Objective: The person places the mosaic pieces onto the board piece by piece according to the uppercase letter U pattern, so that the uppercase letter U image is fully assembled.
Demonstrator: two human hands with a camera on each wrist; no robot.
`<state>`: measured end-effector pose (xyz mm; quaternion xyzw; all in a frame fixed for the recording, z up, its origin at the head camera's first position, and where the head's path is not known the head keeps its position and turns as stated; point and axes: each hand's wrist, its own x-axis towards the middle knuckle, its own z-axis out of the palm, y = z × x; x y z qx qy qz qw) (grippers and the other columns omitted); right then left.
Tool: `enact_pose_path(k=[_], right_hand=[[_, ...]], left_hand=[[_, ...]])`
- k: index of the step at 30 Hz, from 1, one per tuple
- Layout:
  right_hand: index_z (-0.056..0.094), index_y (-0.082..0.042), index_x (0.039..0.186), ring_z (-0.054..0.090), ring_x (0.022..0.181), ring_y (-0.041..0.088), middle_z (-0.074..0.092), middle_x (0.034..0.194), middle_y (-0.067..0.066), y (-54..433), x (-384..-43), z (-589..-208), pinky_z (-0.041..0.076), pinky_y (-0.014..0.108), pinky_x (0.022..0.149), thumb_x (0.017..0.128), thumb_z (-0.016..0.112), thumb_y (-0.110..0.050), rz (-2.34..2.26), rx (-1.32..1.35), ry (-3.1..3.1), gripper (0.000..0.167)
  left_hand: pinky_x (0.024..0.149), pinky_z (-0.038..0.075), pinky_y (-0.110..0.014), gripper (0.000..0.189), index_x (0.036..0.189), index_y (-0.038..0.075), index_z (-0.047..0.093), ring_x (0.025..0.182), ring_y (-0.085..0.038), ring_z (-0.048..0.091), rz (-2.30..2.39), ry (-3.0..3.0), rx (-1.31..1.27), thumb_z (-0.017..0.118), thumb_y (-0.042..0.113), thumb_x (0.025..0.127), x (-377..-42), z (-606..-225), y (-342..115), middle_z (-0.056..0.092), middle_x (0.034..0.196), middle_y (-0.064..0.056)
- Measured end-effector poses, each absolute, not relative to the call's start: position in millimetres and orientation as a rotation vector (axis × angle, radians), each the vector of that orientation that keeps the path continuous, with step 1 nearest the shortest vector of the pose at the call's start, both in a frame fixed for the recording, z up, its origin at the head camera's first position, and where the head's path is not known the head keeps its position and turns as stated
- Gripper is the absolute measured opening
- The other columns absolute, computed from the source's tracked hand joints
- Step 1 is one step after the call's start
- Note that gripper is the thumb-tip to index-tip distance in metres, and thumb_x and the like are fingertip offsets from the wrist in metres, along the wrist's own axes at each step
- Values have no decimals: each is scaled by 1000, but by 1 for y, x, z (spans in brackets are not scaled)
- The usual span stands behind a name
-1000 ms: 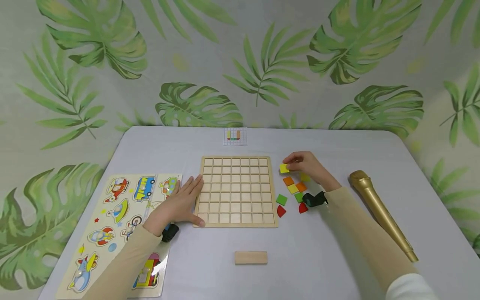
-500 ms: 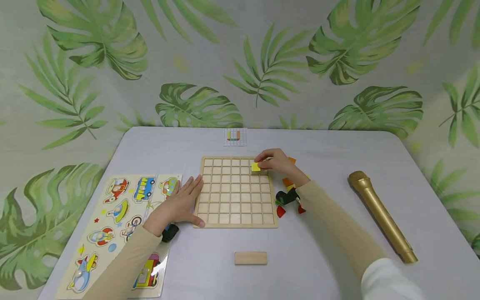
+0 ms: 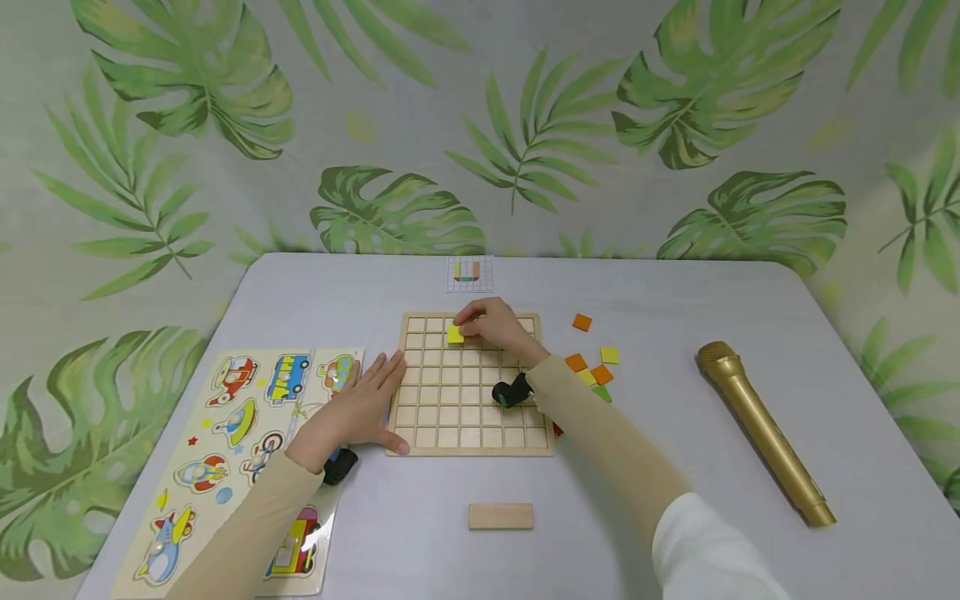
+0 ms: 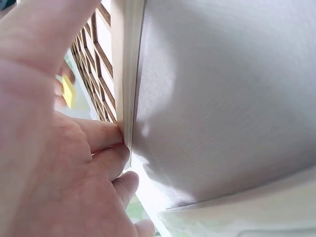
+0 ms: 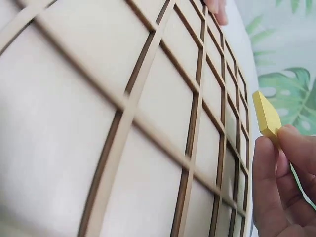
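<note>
A wooden grid board (image 3: 450,414) with square cells lies mid-table. My left hand (image 3: 360,408) rests along its left edge with fingers spread; in the left wrist view, fingertips touch the board's rim (image 4: 129,59). Between thumb and fingers, my right hand (image 3: 495,323) pinches a yellow square tile (image 3: 454,335) over the board's upper rows. In the right wrist view this yellow tile (image 5: 265,114) is tilted, held near one end. Several loose tiles lie right of the board, among them an orange tile (image 3: 582,322) and another yellow tile (image 3: 610,356); my right forearm partly hides this group.
A small pattern card (image 3: 470,274) lies behind the board. On the left is a vehicle puzzle board (image 3: 206,504), partly under my left arm. A plain wooden block (image 3: 501,516) lies in front, and a gold microphone (image 3: 765,433) at the right.
My right hand has carried the yellow tile leftward from the loose tiles to above the board's upper left part. The left hand has stayed in place.
</note>
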<state>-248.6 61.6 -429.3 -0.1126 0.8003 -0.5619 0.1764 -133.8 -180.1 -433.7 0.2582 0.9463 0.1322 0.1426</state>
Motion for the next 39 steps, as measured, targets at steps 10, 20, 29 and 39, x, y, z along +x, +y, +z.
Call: enact_pose_path(k=[10,20,29,39], right_hand=[[71,2,93,64,73,20,66,84,10,26,-248,-436,54,25,65,88,64,1,-1451,-379,2431,8],[68,-1,87,55,66,16,63,76,6,15,-246,-433,45,23,59,87,62,5,-1176,-515,2633,8],[67,-1,85,53,66,16,61,75,5,16,-244,-431,43,24,60,85,60,7,-1064,-588,2696,11],[69,1,100,60,79,23,65,91,9,48,-250,-430,49,29,68,91,63,-6,-1389,-463,2448,13]], left_hand=[[110,1,-60,125,150,-6,17,143,-40,4,370,2728,722,79,58,62,-134,-434,-179,8,158,-19],[109,2,-62,124,149,-7,17,142,-42,5,370,2724,710,81,55,63,-132,-429,-177,8,157,-21],[109,2,-62,124,149,-8,17,142,-42,5,362,2726,726,80,55,63,-131,-429,-177,8,157,-21],[110,2,-61,125,149,-7,17,142,-42,5,384,2727,722,81,55,62,-132,-429,-177,9,157,-20]])
